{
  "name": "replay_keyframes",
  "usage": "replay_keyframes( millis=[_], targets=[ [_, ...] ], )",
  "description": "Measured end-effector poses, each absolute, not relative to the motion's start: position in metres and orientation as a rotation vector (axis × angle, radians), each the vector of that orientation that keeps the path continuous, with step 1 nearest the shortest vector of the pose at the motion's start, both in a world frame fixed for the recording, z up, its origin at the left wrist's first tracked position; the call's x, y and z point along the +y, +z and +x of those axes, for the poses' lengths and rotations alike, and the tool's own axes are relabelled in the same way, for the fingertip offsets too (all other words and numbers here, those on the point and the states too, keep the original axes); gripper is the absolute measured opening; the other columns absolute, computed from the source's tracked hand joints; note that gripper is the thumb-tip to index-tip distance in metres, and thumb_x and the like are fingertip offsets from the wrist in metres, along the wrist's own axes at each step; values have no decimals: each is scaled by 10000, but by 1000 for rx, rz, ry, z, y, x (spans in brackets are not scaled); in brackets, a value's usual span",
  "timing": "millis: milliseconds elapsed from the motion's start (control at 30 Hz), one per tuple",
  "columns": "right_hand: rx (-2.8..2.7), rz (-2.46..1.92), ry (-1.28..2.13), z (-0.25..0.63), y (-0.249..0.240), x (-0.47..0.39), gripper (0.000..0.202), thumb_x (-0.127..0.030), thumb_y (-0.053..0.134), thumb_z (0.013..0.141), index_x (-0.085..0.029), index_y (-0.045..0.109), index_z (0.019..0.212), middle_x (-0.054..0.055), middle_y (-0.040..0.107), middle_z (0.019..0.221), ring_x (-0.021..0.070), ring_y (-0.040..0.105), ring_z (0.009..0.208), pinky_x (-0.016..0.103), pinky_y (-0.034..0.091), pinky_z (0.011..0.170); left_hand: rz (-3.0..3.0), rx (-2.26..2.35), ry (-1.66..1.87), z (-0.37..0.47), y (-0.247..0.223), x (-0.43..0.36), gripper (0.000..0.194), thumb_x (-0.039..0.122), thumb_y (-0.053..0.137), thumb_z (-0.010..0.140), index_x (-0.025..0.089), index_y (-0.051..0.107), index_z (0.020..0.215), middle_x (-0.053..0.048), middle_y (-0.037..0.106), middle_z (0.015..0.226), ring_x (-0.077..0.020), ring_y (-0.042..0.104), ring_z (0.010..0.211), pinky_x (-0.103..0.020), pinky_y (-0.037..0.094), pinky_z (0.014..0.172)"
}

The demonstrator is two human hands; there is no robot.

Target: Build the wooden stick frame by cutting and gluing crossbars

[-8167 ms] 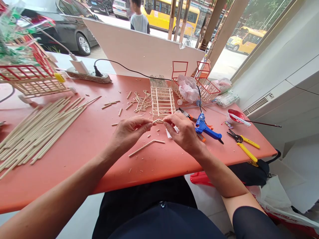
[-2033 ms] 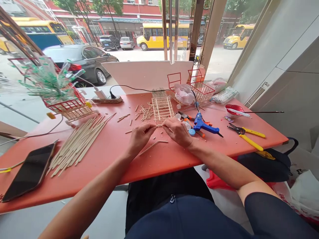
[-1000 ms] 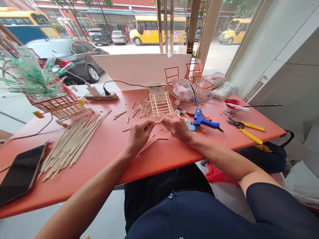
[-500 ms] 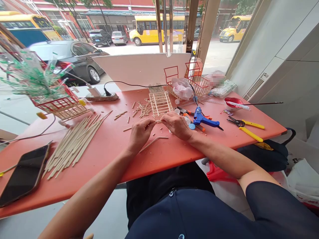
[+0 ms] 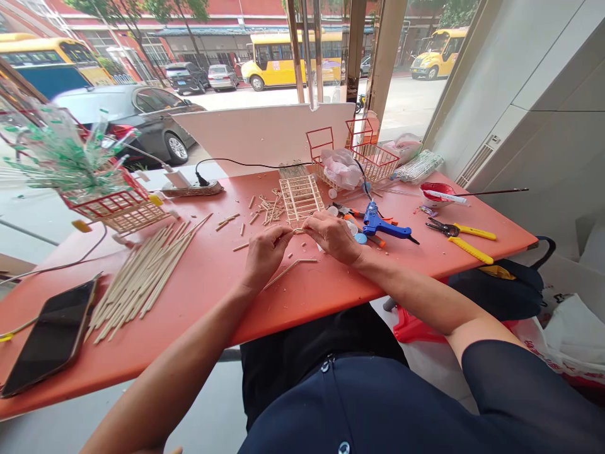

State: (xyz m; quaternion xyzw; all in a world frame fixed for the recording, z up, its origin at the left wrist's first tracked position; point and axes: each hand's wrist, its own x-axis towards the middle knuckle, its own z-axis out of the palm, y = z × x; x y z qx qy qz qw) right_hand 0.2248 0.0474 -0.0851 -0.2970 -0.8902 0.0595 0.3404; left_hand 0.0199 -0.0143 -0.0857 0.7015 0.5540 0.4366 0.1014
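Observation:
Close together over the middle of the table, my left hand point(image 5: 265, 253) and my right hand point(image 5: 333, 236) are both closed in a pinch. Between their fingertips shows a short piece of thin wooden stick point(image 5: 299, 231); its ends are hidden by the fingers. Just beyond the hands lies a ladder-like frame of wooden sticks point(image 5: 302, 198). Short cut pieces point(image 5: 271, 210) are scattered to its left. A bent stick point(image 5: 289, 271) rests on the table below my hands. To the right of my right hand is a blue glue gun point(image 5: 385, 226).
On the orange table point(image 5: 198, 321) lie long sticks point(image 5: 146, 277) and a phone point(image 5: 51, 331) at left. A stick basket point(image 5: 127, 211) stands behind them. Yellow-handled pliers point(image 5: 466, 238) and a bowl with red paint point(image 5: 437, 193) are at right. A power strip point(image 5: 193, 188) sits at the back.
The view has shifted slightly. Both hands keep their pinch at the same spot in front of the frame; nothing else has visibly moved.

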Motion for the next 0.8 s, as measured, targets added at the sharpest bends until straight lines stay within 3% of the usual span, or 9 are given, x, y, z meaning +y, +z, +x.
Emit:
replay_keyframes(
  millis=[800],
  targets=[
    [-2334, -750, 121, 224, -86, 46, 203, -195, 593, 1098, -214, 714, 936, 56, 690, 961, 218, 572, 970, 328, 435, 881, 2073, 1640, 1300, 22, -85, -15, 182, 310, 638, 943, 220, 761, 844, -28, 767, 784, -189, 655, 725, -303, 514, 764]
  ],
)
